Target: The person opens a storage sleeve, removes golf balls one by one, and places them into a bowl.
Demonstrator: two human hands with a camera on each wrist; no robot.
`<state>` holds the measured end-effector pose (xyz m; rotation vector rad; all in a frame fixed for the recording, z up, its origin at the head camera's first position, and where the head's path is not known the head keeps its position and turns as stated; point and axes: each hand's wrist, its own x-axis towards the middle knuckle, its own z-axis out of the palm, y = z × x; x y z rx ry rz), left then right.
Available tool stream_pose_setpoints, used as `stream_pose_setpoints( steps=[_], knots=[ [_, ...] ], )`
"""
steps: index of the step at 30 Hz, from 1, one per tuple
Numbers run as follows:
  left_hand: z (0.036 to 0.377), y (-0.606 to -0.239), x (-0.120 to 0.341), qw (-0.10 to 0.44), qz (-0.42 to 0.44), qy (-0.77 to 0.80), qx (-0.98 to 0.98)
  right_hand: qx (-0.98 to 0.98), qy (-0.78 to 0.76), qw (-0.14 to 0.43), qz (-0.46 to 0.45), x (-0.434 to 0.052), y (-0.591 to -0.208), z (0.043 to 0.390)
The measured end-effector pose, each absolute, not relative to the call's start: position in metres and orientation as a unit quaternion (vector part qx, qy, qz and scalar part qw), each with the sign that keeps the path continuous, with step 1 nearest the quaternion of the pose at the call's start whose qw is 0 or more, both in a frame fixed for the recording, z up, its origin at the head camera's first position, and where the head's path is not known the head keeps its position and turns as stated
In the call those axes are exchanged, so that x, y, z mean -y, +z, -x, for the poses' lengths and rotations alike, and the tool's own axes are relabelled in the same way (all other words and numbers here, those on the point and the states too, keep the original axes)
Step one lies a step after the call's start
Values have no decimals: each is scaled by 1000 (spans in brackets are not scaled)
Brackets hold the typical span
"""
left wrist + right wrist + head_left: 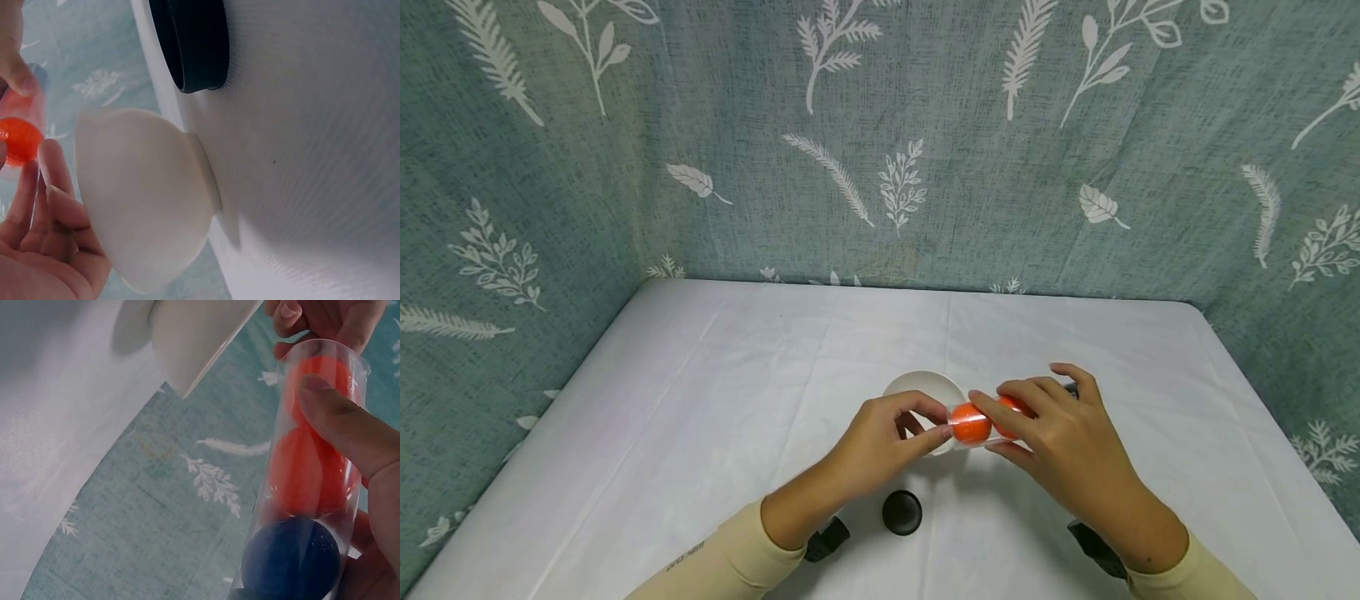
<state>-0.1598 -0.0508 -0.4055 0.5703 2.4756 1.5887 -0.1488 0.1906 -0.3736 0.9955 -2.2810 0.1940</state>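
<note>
A clear plastic tube is held level above the table between both hands. It holds two orange balls and, in the right wrist view, a dark blue ball below the orange balls. My right hand grips the tube with its thumb across the wall. My left hand pinches the tube's open end with thumb and forefinger. A white bowl stands just behind the left hand, upright on the cloth, its outer wall close to my left hand.
A round black cap lies on the white tablecloth in front of my hands, also seen as the black cap beside the bowl. Leaf-patterned teal curtains close off the back and both sides.
</note>
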Motion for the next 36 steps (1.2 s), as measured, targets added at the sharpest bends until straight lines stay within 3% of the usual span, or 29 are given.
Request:
stream_pose_setpoints(
  steps=[28, 36],
  knots=[
    [161, -407, 53, 46, -214, 513, -830, 867, 78, 313, -380, -192, -376, 152],
    [160, -405, 54, 63, -215, 534, -815, 876, 78, 302, -368, -193, -375, 151]
  ],
)
